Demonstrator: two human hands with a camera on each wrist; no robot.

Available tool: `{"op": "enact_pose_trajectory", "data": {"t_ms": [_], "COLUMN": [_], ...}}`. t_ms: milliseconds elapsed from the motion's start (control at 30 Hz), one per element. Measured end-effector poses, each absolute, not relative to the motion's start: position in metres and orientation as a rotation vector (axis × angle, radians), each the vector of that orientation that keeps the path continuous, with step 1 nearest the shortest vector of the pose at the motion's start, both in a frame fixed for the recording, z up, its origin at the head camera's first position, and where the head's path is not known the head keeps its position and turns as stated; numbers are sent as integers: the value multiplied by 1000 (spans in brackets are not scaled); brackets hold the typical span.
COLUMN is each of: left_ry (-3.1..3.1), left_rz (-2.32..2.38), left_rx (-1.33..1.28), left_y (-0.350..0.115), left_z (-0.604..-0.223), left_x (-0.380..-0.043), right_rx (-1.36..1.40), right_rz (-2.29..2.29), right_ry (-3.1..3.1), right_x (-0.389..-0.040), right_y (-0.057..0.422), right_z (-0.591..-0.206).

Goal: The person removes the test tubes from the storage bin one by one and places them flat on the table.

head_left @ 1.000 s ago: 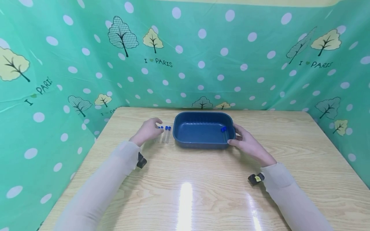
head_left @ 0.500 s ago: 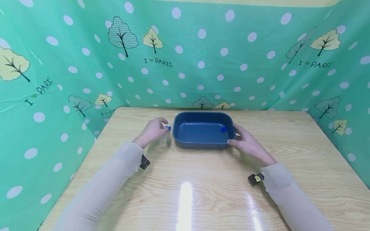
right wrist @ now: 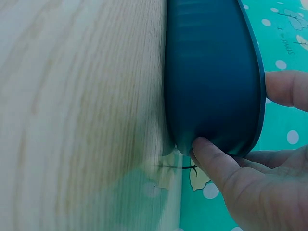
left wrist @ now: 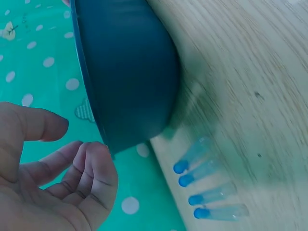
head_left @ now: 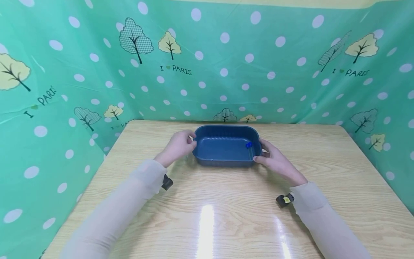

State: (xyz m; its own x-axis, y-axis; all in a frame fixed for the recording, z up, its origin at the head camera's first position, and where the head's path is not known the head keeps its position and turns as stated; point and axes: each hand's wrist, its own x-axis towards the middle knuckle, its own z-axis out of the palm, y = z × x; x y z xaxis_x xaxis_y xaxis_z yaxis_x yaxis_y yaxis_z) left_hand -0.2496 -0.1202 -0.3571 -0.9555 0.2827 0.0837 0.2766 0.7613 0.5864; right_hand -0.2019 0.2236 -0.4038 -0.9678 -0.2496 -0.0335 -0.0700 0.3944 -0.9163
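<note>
A dark blue plastic basin (head_left: 223,163) stands on the table. My right hand (head_left: 275,160) grips its right end, thumb over the rim and fingers against the outer wall (right wrist: 216,82). Inside, at the right, lie clear tubes with blue caps (head_left: 249,145). At the left end my left hand (head_left: 178,145) is beside the rim. The left wrist view shows its fingers (left wrist: 98,166) loosely bent, apart from the thumb, with nothing between them. Several capped clear tubes (left wrist: 211,195) lie side by side on the table below this hand, mostly hidden by it in the head view.
The wood-grain table (head_left: 226,212) extends in front of the basin and to both sides. A green polka-dot cloth (head_left: 223,72) hangs behind and at the sides. A black wrist camera (head_left: 167,182) sits on the left wrist, another black camera (head_left: 283,200) on the right.
My left hand has moved right, from above the loose tubes to the basin's left rim, and now covers most of them. The right hand stays on the basin.
</note>
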Motion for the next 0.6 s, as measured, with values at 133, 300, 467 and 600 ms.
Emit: {"op": "enact_pose_trajectory", "data": {"t_ms": [133,300,467,600], "left_ry": [2939,2930,2925,2924], "left_rz": [979,987,983,951], "left_rx": [497,498,519,549], "left_y": [-113,-104,-96,-89], "left_z": [-355,-353,-352,-352], "left_x": [-248,-246,-245,-246], "right_rx": [-286,-285,-287,-282], "right_rz": [-1610,-1605,-1598,-1583], "right_ry": [2490,2495,2497,2506], "right_x": [-202,-202,-201,-201], "right_y": [224,223,224,224], "right_z": [-404,-404,-404,-403]}}
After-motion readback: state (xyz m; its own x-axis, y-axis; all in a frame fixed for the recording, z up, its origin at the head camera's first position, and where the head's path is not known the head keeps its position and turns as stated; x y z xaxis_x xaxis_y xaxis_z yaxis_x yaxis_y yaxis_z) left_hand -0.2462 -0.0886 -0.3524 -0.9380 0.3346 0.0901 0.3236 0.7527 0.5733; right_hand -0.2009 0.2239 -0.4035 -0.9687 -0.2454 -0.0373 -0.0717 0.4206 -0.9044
